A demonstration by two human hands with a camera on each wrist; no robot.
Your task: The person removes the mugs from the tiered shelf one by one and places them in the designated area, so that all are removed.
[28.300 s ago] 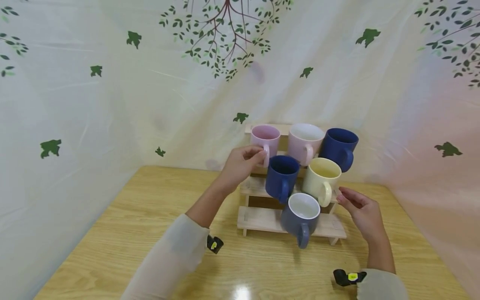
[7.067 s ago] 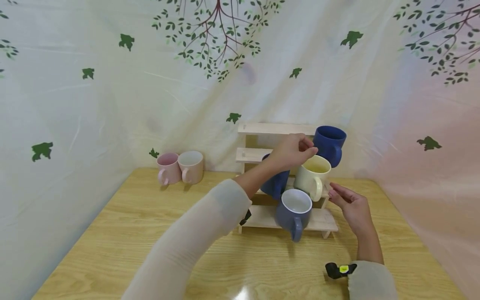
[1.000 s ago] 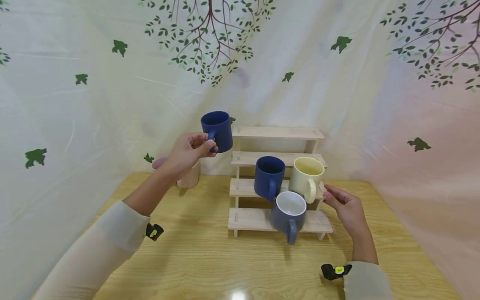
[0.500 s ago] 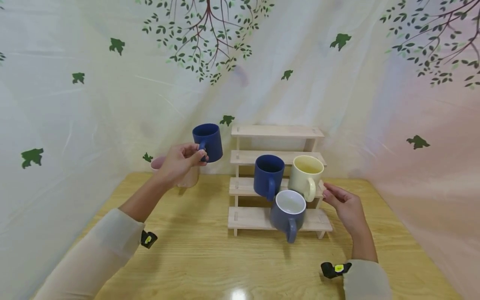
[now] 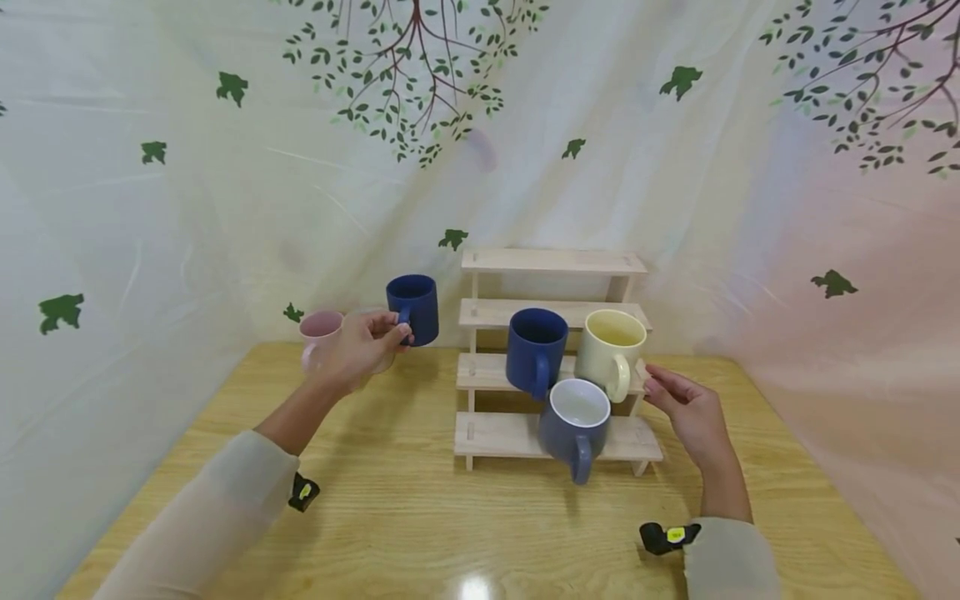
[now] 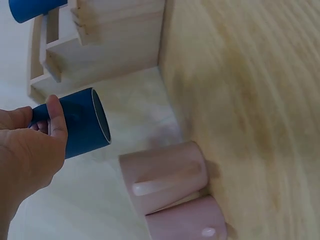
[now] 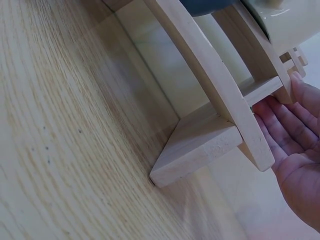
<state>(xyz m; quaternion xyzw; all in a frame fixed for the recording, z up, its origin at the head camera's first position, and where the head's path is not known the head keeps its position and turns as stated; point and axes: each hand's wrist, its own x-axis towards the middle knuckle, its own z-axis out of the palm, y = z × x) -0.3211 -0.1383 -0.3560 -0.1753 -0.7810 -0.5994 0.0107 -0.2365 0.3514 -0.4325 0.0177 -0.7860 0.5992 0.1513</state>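
My left hand [image 5: 352, 350] pinches the handle of a dark blue mug [image 5: 422, 321], which hangs upright near the back wall, left of the wooden step stand [image 5: 498, 433]. In the left wrist view this blue mug [image 6: 82, 132] is apart from the tabletop. Close by stand a pale pink mug [image 6: 165, 172] and a pink mug [image 6: 187, 222]; in the head view my hand hides the pale one. At the stand's right end, my right hand [image 5: 693, 417] grips a step's edge; in the right wrist view the thumb lies on top and the fingers reach below.
On the stand's second-lowest step are another dark blue mug [image 5: 528, 354] and a yellow mug [image 5: 600, 354]. A grey-blue mug [image 5: 562, 425] with a white inside sits on the lowest step. A patterned cloth [image 5: 360, 167] closes off the table's [image 5: 390, 525] back and sides.
Earlier, two pink mugs and this blue mug stood high on the stand; the pink ones now stand at back left. Over the last second my left hand has lowered the blue mug. My right hand stays.
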